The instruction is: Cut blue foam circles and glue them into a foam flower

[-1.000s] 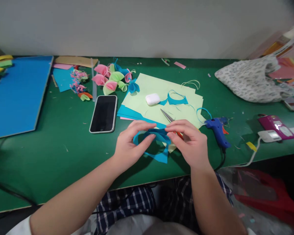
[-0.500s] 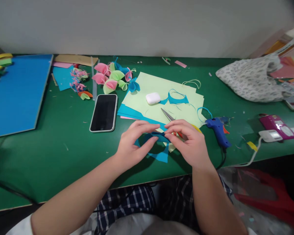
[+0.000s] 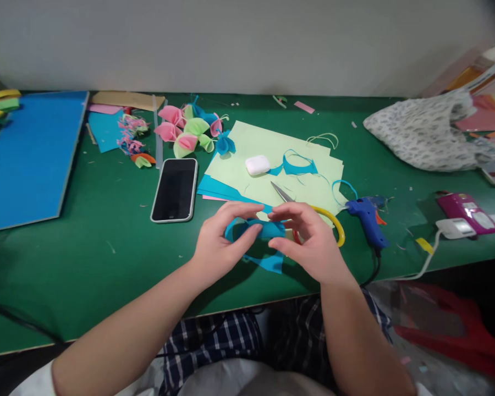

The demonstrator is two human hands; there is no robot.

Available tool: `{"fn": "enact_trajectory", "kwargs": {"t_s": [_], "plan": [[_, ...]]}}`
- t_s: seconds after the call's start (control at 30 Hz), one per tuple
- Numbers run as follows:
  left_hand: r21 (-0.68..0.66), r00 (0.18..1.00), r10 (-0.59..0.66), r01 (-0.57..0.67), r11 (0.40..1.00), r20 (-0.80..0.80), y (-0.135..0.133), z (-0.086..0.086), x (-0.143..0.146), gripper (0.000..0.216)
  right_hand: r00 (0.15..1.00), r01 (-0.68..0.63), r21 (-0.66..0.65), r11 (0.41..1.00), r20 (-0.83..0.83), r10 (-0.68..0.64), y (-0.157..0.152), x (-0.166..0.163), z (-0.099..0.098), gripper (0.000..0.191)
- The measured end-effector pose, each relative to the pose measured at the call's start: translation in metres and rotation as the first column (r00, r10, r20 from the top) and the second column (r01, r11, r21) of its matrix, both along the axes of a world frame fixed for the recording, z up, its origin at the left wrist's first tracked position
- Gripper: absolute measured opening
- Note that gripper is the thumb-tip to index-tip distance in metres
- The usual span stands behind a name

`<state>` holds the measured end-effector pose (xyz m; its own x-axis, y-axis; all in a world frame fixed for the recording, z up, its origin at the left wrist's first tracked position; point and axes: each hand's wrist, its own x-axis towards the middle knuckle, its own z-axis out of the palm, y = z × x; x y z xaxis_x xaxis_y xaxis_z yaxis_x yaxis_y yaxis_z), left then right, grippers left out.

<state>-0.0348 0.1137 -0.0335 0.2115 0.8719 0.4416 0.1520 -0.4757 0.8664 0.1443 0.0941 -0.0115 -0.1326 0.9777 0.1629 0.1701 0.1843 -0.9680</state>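
Observation:
Both hands work a curled piece of blue paper point(image 3: 260, 258) just above the green table point(image 3: 107, 236) near its front edge. My left hand point(image 3: 220, 242) pinches the paper's left part between thumb and fingers. My right hand point(image 3: 309, 242) pinches the right part with thumb and fingertips. Behind my right hand lie scissors point(image 3: 313, 212) with a yellow and red handle, blades pointing to the back left.
Pale green paper sheets point(image 3: 272, 159) carry a white earbud case point(image 3: 257, 165) and blue scraps. A phone point(image 3: 175, 190) lies left, folded paper flowers point(image 3: 187, 132) behind it. A blue glue gun point(image 3: 367, 220) is right, a blue board point(image 3: 28, 154) far left, a patterned cloth bag point(image 3: 424, 135) back right.
My right hand has shifted left and lifted its fingers, uncovering the scissors' yellow handle. The blue paper has been curled tighter between both hands.

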Motion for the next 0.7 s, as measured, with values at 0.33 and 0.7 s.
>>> {"fn": "enact_trajectory", "kwargs": {"t_s": [0.33, 0.7], "plan": [[-0.044, 1.000, -0.013, 0.012, 0.999, -0.027, 0.003, 0.004, 0.001, 0.010, 0.984, 0.173, 0.055, 0.983, 0.040, -0.175, -0.003, -0.009, -0.006, 0.030], [-0.276, 0.995, 0.058, -0.034, 0.961, 0.077, 0.006, 0.002, 0.001, 0.014, 0.965, 0.241, -0.038, 0.970, -0.096, -0.244, -0.001, -0.019, -0.009, 0.037]]}}
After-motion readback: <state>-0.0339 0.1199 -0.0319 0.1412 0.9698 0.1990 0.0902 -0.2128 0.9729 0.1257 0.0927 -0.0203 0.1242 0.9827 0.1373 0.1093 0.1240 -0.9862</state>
